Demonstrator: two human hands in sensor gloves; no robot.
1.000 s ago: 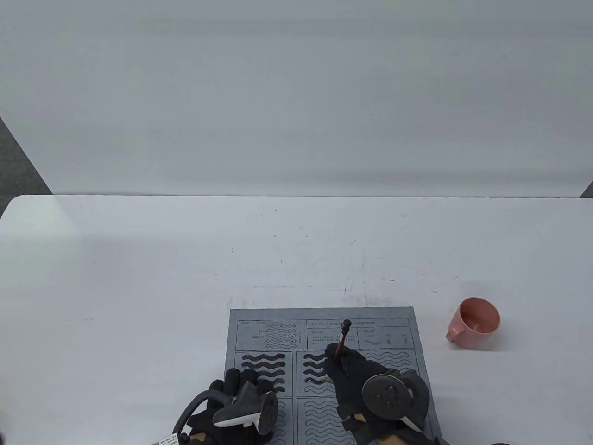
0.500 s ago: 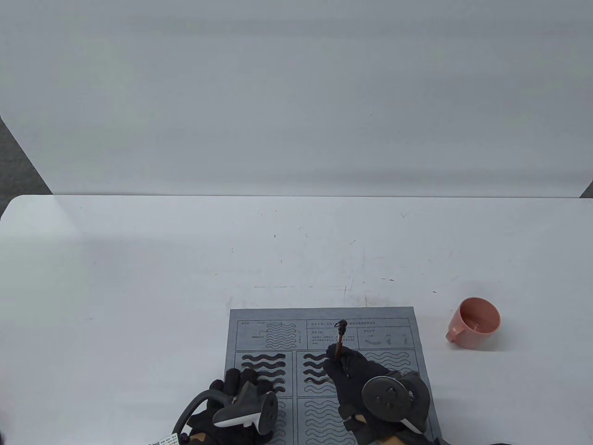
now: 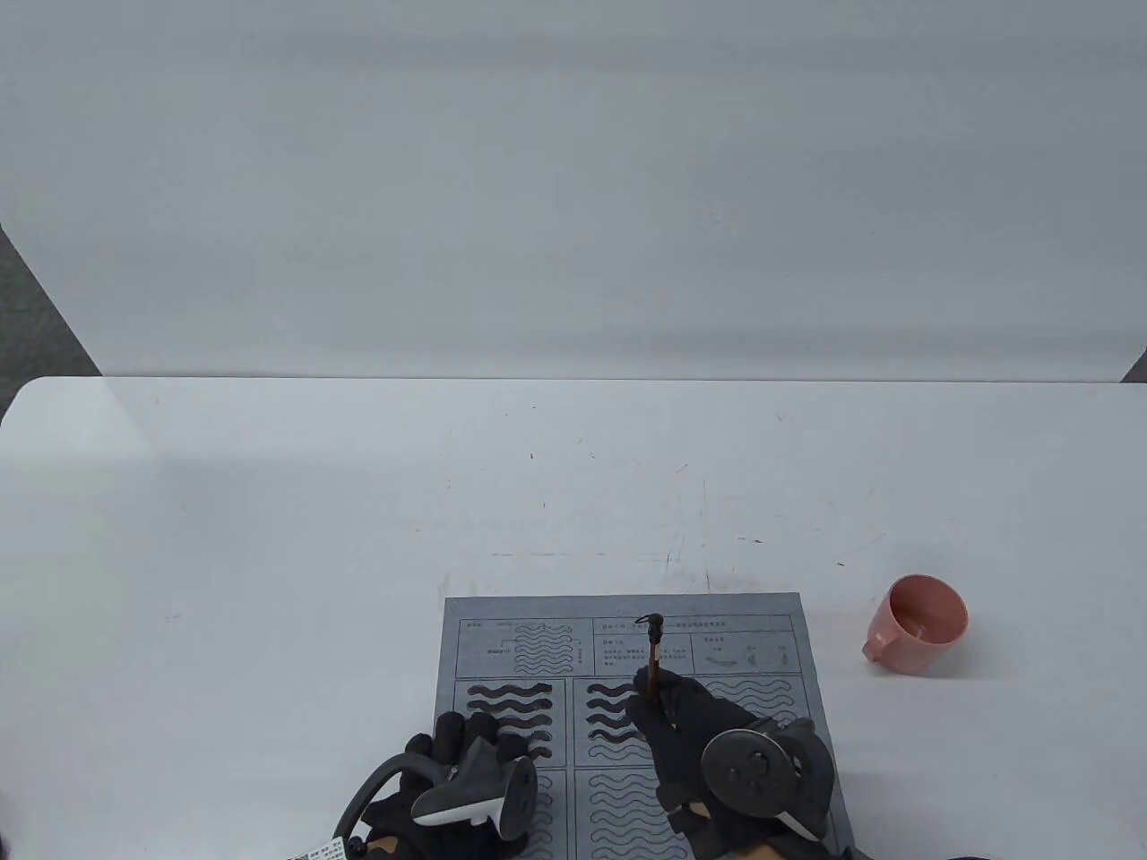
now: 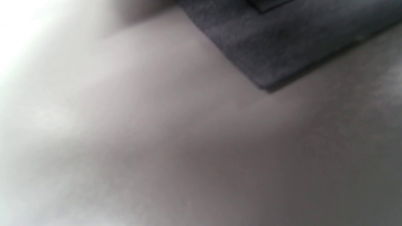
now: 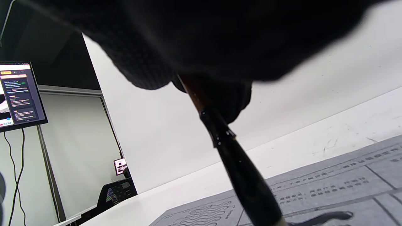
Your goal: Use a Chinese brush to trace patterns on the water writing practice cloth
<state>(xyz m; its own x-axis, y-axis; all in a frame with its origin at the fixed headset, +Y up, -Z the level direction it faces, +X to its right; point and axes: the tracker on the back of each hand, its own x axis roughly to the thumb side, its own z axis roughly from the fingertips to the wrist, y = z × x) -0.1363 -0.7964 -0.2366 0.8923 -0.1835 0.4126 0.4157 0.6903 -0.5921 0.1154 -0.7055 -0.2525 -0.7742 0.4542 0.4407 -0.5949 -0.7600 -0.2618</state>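
Observation:
A grey water writing cloth (image 3: 627,645) printed with wave patterns lies at the table's front middle. Several waves in its left and middle panels are dark and wet. My right hand (image 3: 668,708) grips a Chinese brush (image 3: 655,658) upright over the middle panel, its top end pointing away from me. In the right wrist view the brush (image 5: 232,157) slants down to the cloth (image 5: 345,188) beside a dark wet stroke. My left hand (image 3: 452,748) rests on the cloth's lower left part. The left wrist view shows only a blurred cloth corner (image 4: 267,47).
A pink cup (image 3: 918,624) holding water stands on the white table (image 3: 358,502) to the right of the cloth. A white wall panel rises behind the table. A monitor (image 5: 19,94) shows in the right wrist view.
The brush's top end has swung slightly left and away, and my right hand has shifted a little over the middle panel. The left hand has not moved.

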